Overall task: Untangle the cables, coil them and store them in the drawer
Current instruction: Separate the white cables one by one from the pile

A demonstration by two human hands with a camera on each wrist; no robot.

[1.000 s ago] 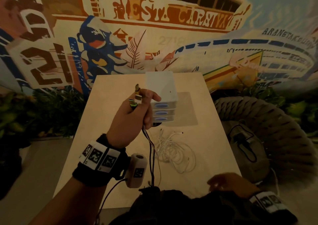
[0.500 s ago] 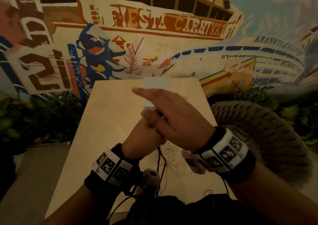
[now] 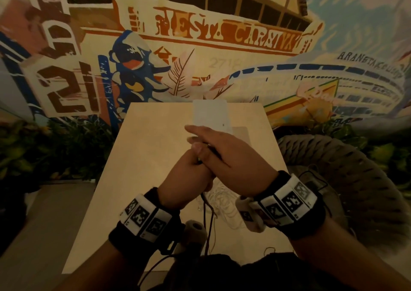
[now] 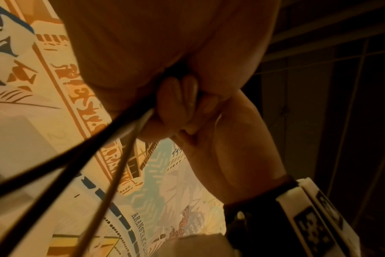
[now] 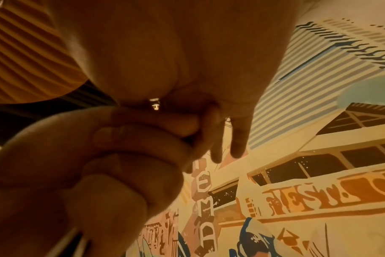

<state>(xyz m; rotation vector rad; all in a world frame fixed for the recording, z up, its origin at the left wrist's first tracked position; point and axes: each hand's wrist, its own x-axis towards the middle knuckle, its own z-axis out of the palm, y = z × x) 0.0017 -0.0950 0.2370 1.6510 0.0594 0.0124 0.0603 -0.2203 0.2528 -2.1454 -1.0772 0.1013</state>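
Painted mural wall (image 3: 222,46) rises behind a pale wooden surface (image 3: 144,157), where a white plastic drawer unit (image 3: 210,115) stands at the far edge. Just nearer than that unit, the left hand (image 3: 189,175) is fisted, its grip clamped on thin dark cables (image 4: 73,156); their strands hang steeply down from the fist toward the person. The right hand (image 3: 229,157) lies over the left with fingers stretched out; whether its thumb pinches anything I cannot tell. Loose white cable (image 3: 224,204) lies tangled on the surface below both hands.
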